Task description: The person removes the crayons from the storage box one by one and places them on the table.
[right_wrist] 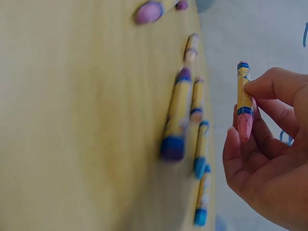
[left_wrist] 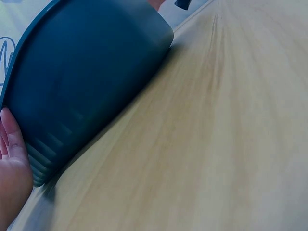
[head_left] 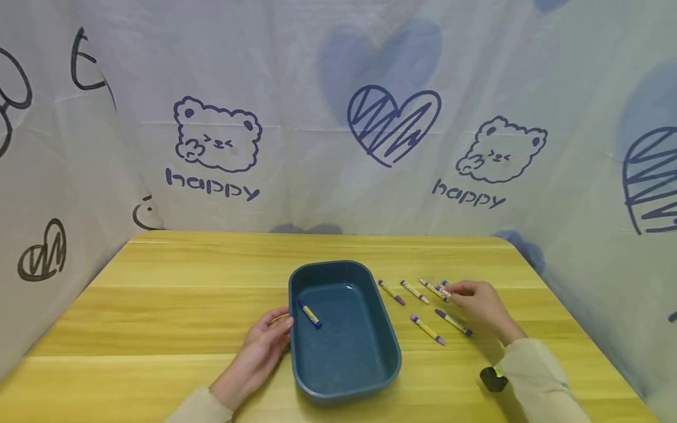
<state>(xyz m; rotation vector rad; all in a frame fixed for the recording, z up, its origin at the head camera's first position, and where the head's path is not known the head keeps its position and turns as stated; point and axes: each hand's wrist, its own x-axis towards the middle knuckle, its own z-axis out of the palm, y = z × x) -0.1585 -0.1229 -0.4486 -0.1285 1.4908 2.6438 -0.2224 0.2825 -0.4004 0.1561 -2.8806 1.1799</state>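
A dark teal plastic bin (head_left: 346,390) stands on the table, with one blue crayon (head_left: 309,314) lying inside near its left wall. My left hand (head_left: 264,343) rests at the bin's left side, fingertips right at the rim. In the left wrist view, the fingers (left_wrist: 17,144) lie against the bin's outer wall. To the right of the bin, my right hand (head_left: 482,302) pinches a pink crayon (right_wrist: 245,101) between thumb and fingers, its tip pointing down in the right wrist view. Several yellow-wrapped crayons lie around it, including a dark purple crayon (head_left: 453,322) and a lilac crayon (head_left: 427,330).
Two more crayons lie close to the bin's right wall, a purple crayon (head_left: 391,292) and a pale crayon (head_left: 414,292). A small black object (head_left: 493,379) sits by the right sleeve. Behind the wooden table (head_left: 174,329) hangs a printed cloth (head_left: 296,147).
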